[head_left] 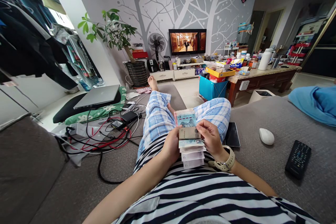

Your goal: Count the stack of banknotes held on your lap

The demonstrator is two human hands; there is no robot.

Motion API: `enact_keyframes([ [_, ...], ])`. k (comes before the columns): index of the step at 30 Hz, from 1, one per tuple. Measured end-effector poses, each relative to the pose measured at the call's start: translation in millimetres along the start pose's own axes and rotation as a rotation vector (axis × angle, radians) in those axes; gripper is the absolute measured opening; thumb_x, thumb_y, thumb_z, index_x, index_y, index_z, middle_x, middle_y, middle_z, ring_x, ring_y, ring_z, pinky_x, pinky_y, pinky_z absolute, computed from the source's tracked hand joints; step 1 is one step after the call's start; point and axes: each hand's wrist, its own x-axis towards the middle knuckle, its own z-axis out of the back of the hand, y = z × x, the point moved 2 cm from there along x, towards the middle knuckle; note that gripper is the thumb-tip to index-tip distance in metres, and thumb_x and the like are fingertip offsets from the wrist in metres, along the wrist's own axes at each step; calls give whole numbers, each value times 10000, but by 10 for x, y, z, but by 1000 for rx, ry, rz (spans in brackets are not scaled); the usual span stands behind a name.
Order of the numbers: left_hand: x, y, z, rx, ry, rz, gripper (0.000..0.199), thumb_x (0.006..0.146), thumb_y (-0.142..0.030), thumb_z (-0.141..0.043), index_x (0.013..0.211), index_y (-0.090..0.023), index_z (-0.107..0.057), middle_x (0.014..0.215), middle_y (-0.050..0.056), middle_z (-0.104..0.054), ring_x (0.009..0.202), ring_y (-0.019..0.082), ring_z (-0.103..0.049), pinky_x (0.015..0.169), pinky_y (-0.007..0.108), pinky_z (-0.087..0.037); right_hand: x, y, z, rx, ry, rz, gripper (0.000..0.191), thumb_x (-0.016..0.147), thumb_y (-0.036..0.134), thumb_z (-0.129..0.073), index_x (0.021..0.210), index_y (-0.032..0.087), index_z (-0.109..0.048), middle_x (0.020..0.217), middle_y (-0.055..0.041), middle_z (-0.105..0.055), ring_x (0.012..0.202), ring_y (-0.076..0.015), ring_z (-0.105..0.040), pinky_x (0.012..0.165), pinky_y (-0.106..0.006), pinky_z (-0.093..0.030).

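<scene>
A stack of banknotes (186, 120) is held between my two hands above my lap. The blue-green upper notes stand out past my fingers. Below them lies a brownish folded piece (187, 133), and several paler notes (193, 155) fan down toward my striped shirt. My left hand (170, 146) is closed around the left edge of the stack. On the other side, my right hand (212, 140) pinches the right edge near the brownish part with thumb and fingers. A beige watch is on my right wrist. My fingers cover parts of the notes.
On the sofa to my right lie a phone (232, 134), a white mouse (266, 136) and a black remote (298, 159). Tangled cables (105, 140) and a closed laptop (98, 97) are at my left. A cluttered coffee table (262, 73) stands ahead right.
</scene>
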Motion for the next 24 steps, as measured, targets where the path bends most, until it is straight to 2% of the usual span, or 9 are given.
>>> enact_keyframes([
  [4,-48,-15,-56,20,-26,43,189,806,-246,-576,938,-143,-664,757,95,-735,801,292,-718,754,381,-560,-4,-22,4,32,-4,6,319,876,441,-563,668,199,-548,534,46,-403,495,-108,-340,489,-257,-277],
  [10,-68,-35,-89,41,-54,7,249,814,-216,-531,997,-128,-676,765,82,-750,801,289,-721,769,389,-559,-3,-19,-18,87,6,-2,422,902,528,-505,659,192,-584,510,10,-531,445,-105,-392,465,-260,-299],
  [16,-79,-45,-107,40,-64,-13,247,805,-212,-553,1004,-150,-687,785,71,-760,825,299,-720,770,401,-561,40,-29,1,30,-82,-2,350,874,463,-580,641,206,-535,533,26,-525,527,-125,-480,564,-275,-389],
  [24,-69,-41,-71,25,-53,1,248,784,-220,-596,995,-121,-681,819,93,-756,821,286,-718,781,389,-555,80,-73,28,-23,-122,-59,301,856,430,-598,675,202,-526,557,44,-505,533,-119,-460,540,-264,-347],
])
